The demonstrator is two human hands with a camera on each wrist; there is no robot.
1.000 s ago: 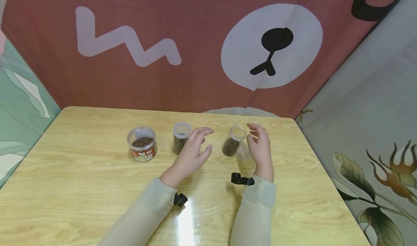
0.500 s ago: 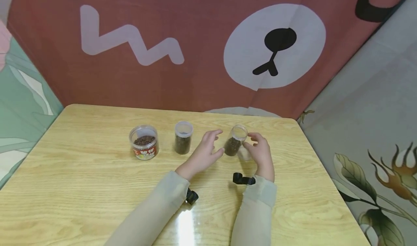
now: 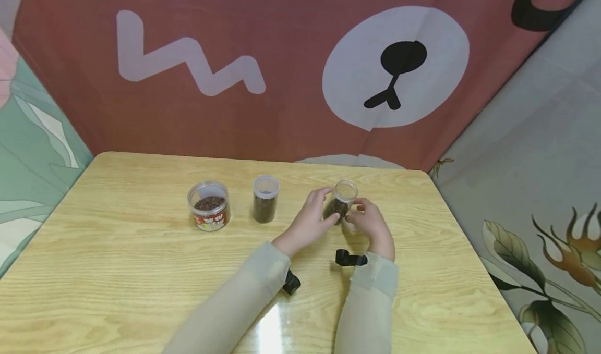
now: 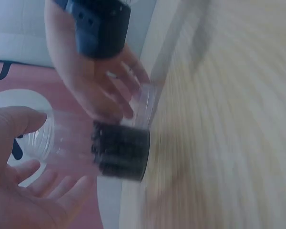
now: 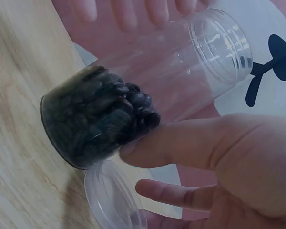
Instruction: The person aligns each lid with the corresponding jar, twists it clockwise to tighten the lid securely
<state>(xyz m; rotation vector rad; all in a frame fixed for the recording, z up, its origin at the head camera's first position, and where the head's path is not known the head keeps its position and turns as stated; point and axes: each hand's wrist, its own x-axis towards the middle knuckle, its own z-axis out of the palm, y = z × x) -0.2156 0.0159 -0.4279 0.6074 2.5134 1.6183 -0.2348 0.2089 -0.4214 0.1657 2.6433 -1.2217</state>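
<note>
A clear plastic jar (image 3: 345, 191), part full of dark bean-like pieces (image 5: 100, 109), stands uncapped on the table between the hands. My left hand (image 3: 306, 222) is at its left, thumb and fingers spread around it; in the left wrist view the fingers look slightly apart from the wall. My right hand (image 3: 372, 223) is bent at the jar's right. In the right wrist view its thumb (image 5: 181, 143) overlaps the lower jar and its other fingertips reach a clear lid (image 5: 109, 195), which leans by the jar's base. Whether they touch the lid is hard to tell.
Farther left stands a capped jar (image 3: 265, 203) of dark pieces. Beyond it is a wide open tub (image 3: 211, 221) with a red label and brown bits. The wooden table (image 3: 117, 260) ends at a red printed curtain (image 3: 291, 119).
My left hand has moved right, from beside the capped jar to the uncapped one. The right hand has lowered and come in closer to that jar and the lid.
</note>
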